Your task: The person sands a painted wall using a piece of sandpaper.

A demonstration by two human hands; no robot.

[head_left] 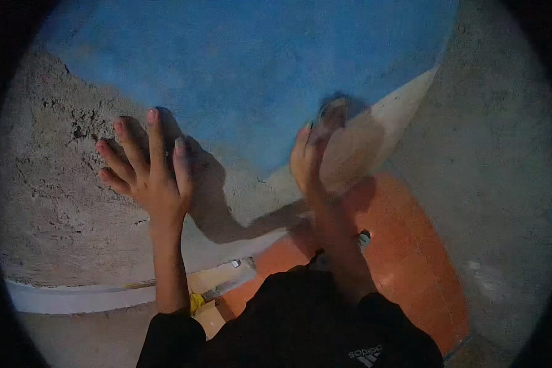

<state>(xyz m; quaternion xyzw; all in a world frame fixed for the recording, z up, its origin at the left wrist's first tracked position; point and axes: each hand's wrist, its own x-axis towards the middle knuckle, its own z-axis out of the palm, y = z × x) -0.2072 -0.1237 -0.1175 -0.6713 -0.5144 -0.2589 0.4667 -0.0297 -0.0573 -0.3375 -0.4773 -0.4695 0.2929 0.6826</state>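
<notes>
My left hand (147,159) lies against the rough grey wall (61,202), its fingers spread and pointing up, with nothing in it. To the right, my right hand (311,150) is raised with its fingers bent around a blurred brownish object (333,115). That object is at the wall, near the edge between the blue paint (227,67) and a pale band (405,104); what it is cannot be made out. Both arms cast shadows on the wall.
Below are an orange tiled floor (411,257), a white ledge (80,299) along the wall's foot, a cardboard box (210,319) and a yellow item (195,302). Another grey surface (503,184) stands at the right.
</notes>
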